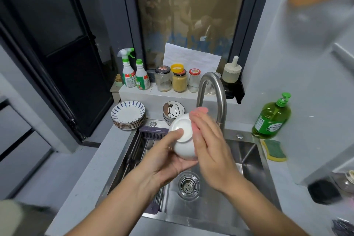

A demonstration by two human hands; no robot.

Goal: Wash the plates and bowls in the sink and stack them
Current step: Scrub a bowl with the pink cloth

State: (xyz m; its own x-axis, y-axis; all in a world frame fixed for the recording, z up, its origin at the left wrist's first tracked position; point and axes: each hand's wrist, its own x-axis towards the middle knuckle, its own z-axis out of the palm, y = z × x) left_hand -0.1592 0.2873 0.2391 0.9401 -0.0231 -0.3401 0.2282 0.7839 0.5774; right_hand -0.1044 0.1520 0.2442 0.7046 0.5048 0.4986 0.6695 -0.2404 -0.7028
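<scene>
Over the stainless steel sink (247,151), I see my left hand (168,155) gripping a plain white ceramic bowl (184,147). The bowl is turned so its foot ring faces me. The thumb lies across that ring and the fingers curl under the bowl's side. My right hand (210,151) lies flat against the bowl's right side, fingers straight and together, pressing a blurred pink cloth (200,110) against it. I cannot tell whether the thumb pinches the cloth. The bowl hangs above the round metal drain strainer (188,185), just in front of the curved steel faucet (220,94).

On the counter behind the sink's left corner sits a stack of white plates with blue rays (128,114). Beside it stands a stack of bowls with a cartoon dog print (173,111). To the right stand a green dish soap pump bottle (272,119) and a yellow-and-green scouring sponge (274,149).
</scene>
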